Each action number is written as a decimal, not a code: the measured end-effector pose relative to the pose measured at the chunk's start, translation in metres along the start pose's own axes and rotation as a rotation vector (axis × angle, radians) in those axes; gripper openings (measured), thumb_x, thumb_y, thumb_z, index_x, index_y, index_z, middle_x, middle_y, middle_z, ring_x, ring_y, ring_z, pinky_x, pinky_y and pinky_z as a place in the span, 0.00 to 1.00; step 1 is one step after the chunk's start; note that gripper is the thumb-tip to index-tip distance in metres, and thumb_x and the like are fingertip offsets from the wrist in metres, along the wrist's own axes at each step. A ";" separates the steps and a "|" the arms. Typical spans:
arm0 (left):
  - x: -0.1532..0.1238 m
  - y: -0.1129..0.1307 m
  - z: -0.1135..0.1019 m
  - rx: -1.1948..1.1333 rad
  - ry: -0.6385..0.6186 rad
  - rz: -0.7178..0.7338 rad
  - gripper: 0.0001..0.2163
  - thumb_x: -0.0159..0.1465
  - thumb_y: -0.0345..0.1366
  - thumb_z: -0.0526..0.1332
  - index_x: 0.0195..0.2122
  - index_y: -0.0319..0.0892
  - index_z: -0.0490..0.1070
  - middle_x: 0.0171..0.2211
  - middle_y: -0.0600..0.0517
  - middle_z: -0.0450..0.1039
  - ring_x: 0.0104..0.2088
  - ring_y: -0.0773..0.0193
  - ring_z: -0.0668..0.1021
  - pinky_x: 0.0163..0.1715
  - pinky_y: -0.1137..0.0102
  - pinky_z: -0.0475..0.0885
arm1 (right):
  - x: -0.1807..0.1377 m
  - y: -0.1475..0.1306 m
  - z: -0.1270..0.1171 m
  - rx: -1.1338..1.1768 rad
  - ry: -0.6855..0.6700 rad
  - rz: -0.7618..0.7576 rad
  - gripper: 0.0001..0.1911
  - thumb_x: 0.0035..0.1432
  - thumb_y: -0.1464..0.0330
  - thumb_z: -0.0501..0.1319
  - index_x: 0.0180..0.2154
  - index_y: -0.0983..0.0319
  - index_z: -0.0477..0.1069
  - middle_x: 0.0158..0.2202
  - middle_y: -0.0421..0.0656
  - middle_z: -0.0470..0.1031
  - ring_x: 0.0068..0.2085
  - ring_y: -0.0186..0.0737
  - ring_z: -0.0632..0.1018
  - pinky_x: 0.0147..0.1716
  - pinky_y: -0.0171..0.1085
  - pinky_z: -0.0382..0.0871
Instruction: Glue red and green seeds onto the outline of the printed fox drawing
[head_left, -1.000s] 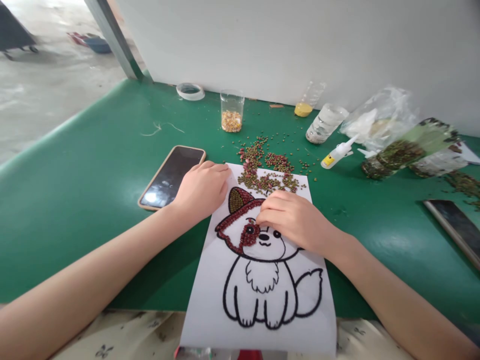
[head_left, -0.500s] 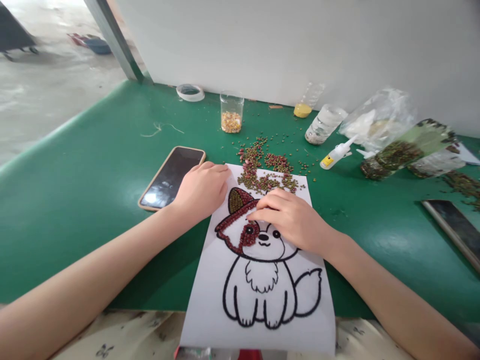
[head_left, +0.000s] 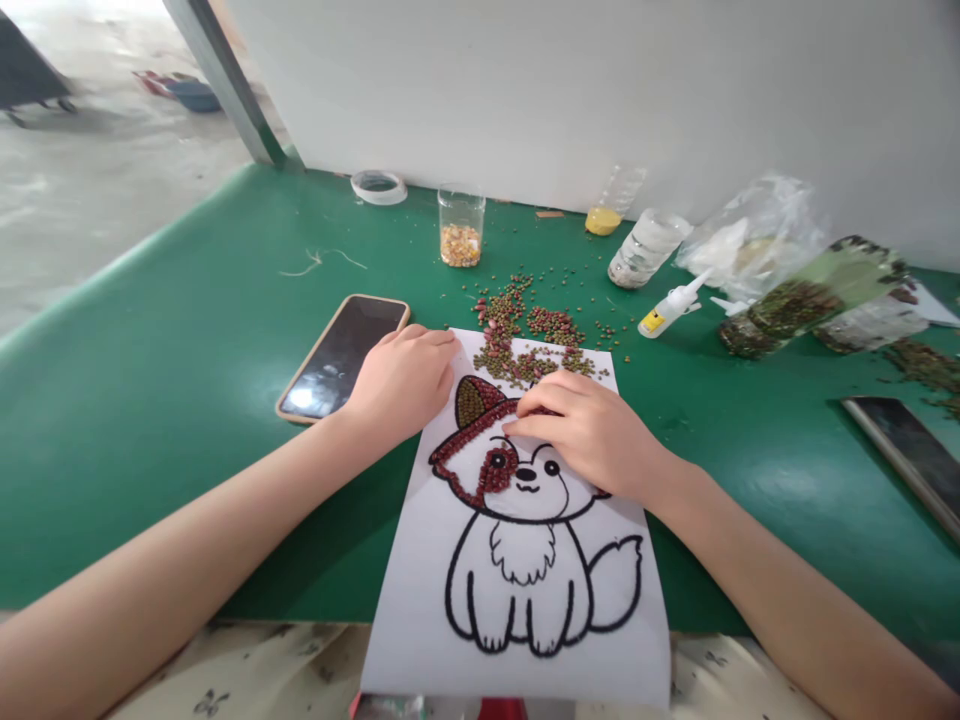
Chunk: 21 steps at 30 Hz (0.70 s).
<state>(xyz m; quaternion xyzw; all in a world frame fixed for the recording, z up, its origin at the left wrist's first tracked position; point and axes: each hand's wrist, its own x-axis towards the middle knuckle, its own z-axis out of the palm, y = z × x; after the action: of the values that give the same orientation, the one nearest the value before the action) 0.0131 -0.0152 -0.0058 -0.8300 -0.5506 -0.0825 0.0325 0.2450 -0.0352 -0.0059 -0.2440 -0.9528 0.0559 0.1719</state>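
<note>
A white paper sheet (head_left: 420, 590) bears a black-outlined cartoon animal (head_left: 517, 590). Dark red beans (head_left: 474, 480) cover bands of its head and the patch round one eye; green beans (head_left: 470, 402) fill part of an ear. My left hand (head_left: 405, 375) lies over the sheet's upper left corner, fingers laid down and nothing visible in them. Over the animal's forehead, my right hand (head_left: 585, 430) is bent with its fingertips down near the red band. Its thumb is hidden, and anything pinched there is too small to see. Loose green and red beans (head_left: 517, 365) lie along the sheet's top edge.
A phone (head_left: 341, 355) lies left of the sheet, another dark device (head_left: 911, 460) at the right. Behind stand a cup of corn kernels (head_left: 460, 245) and a tape roll (head_left: 379, 187). A glue bottle (head_left: 667, 308), cut bottles (head_left: 787, 305) and a plastic bag (head_left: 757, 235) are right.
My right hand has shifted slightly right and up over the animal's forehead. My left hand stays on the corner of the sheet.
</note>
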 end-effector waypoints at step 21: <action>0.000 0.000 0.002 0.028 0.019 0.003 0.17 0.62 0.30 0.48 0.43 0.40 0.76 0.47 0.47 0.76 0.46 0.55 0.76 0.47 0.61 0.71 | 0.001 -0.003 -0.001 -0.015 0.004 -0.075 0.19 0.57 0.82 0.50 0.39 0.61 0.76 0.40 0.45 0.74 0.42 0.41 0.67 0.41 0.39 0.65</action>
<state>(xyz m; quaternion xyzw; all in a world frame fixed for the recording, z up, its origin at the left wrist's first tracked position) 0.0129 -0.0149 -0.0077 -0.8296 -0.5500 -0.0828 0.0495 0.2434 -0.0372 -0.0042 -0.2093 -0.9613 0.0415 0.1740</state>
